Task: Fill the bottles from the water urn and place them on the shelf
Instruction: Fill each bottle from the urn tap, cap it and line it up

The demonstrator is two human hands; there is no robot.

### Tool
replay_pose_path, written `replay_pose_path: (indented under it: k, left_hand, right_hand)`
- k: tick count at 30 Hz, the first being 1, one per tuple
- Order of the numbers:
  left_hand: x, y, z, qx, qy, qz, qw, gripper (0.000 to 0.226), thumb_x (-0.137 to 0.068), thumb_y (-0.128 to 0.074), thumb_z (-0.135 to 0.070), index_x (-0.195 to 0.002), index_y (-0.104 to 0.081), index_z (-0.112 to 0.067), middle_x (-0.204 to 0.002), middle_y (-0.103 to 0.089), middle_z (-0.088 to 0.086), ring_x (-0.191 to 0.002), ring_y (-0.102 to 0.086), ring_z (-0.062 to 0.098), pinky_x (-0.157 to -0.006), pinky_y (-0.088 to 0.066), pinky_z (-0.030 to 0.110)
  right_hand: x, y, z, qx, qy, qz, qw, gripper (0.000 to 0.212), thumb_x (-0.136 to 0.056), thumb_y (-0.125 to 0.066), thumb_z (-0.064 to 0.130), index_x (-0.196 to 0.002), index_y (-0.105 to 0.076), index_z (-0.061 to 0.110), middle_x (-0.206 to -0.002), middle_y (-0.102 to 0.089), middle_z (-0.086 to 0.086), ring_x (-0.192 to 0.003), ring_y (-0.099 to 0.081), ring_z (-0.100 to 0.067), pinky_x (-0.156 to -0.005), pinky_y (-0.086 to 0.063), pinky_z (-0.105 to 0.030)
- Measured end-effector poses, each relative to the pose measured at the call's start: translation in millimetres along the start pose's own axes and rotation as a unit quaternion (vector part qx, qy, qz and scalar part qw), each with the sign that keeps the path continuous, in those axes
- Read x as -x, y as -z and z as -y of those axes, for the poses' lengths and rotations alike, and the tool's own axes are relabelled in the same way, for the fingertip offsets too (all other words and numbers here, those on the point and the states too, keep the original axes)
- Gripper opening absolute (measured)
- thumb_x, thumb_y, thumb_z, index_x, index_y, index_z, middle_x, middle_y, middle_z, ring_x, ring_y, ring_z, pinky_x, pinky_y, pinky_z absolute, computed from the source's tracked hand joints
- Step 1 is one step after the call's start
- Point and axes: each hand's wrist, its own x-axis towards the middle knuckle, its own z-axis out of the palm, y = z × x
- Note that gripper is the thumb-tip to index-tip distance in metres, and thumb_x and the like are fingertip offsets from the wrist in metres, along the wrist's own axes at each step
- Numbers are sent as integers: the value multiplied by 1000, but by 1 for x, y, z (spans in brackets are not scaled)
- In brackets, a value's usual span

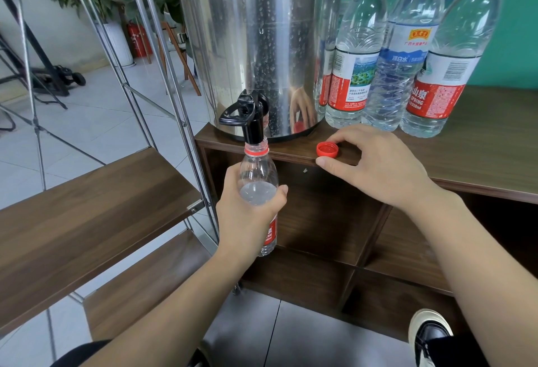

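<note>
Here, a person's left hand (247, 212) is wrapped around the middle of a clear, thin-walled plastic water bottle with a red label (258, 189), fingers curled round its body. It holds the bottle upright with its open neck right up against the black plastic spout (253, 126) of a large polished steel water urn (250, 46). The bottle hangs in the air in front of the dark wooden cabinet top (480, 139) on which the urn stands, just past the cabinet's front edge.

The right hand (375, 162) rests at that front edge, its fingertips pinching or touching a small red screw cap (328, 149) that lies open side up on the wood; whether the cap is actually gripped cannot be told for certain.

The bottle looks nearly empty, with perhaps a little water inside, so it is probably very light now and will grow heavier as it fills. Its wall seems soft and likely to buckle under a hard squeeze, which could push water out of the open neck. A firm but gentle hold around the labelled waist, as now, seems best. Drops bead on the urn's side, so a wet bottle may turn slippery.

Beside the urn stand several capped clear bottles (356, 55), their caps red, white and blue. To the left is a metal-framed shelf with brown wooden boards (87, 206), well apart from the bottle.
</note>
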Motion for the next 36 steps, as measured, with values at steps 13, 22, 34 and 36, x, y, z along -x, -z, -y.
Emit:
replay_pose_path:
  k: [13, 22, 34, 36]
  left_hand:
    - [-1, 0, 0, 0, -3, -1, 1000, 59, -81, -89, -30, -128, -53, -33, -115, -68, -11, -107, -66, 6, -91, -53, 26]
    - [-1, 0, 0, -4, -1, -6, 1000, 61, -80, -89, -33, -129, -53, -33, -114, -68, -12, -107, -66, 7, -94, -55, 31]
    - [0, -1, -2, 6, 4, -13, 1000, 55, -79, -91, -29, -123, -57, -33, -108, -70, -11, -102, -68, 6, -95, -57, 35]
    - [0, -1, -3, 9, 5, -13, 1000, 55, -79, -91, -29, -122, -57, -33, -108, -70, -11, -102, -68, 6, -96, -57, 37]
  right_hand:
    - [0, -1, -1, -5, 2, 1, 1000, 41, -87, -59, 68, -112, -66, 37, -116, -63, 18, -108, -57, -7, -94, -51, -40]
    - [0, -1, 1, -4, 2, -1, 1000, 39, -87, -60, 66, -111, -67, 36, -116, -63, 19, -108, -57, -7, -95, -51, -39]
    - [0, -1, 2, -10, -4, -1, 1000, 41, -85, -57, 69, -111, -67, 38, -118, -63, 17, -111, -58, -9, -95, -51, -43]
    - [1, -1, 2, -10, -5, -2, 1000, 43, -85, -56, 69, -111, -67, 37, -118, -63, 17, -111, -58, -10, -95, -51, -43]
